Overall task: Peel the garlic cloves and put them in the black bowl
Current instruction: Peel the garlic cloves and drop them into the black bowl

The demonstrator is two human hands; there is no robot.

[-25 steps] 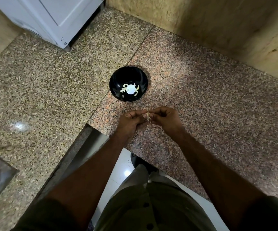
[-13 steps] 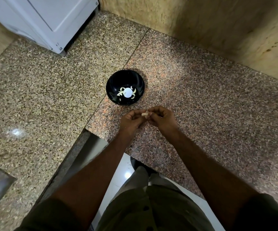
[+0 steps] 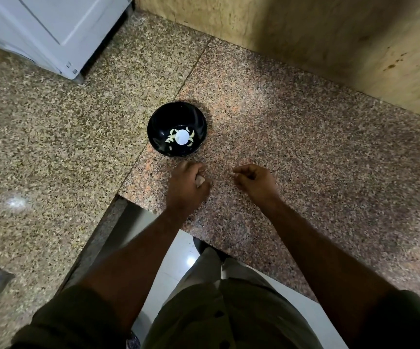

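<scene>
Speckled stone covers the desk, which bends around a corner under a tan wall. White floor tiles show below the edge. A white box-like machine sits far left. The black bowl rests on the desk with peeled garlic cloves inside. Just in front of it, the left hand curls around a garlic piece. The right hand, apart from it, pinches a tiny pale bit.
</scene>
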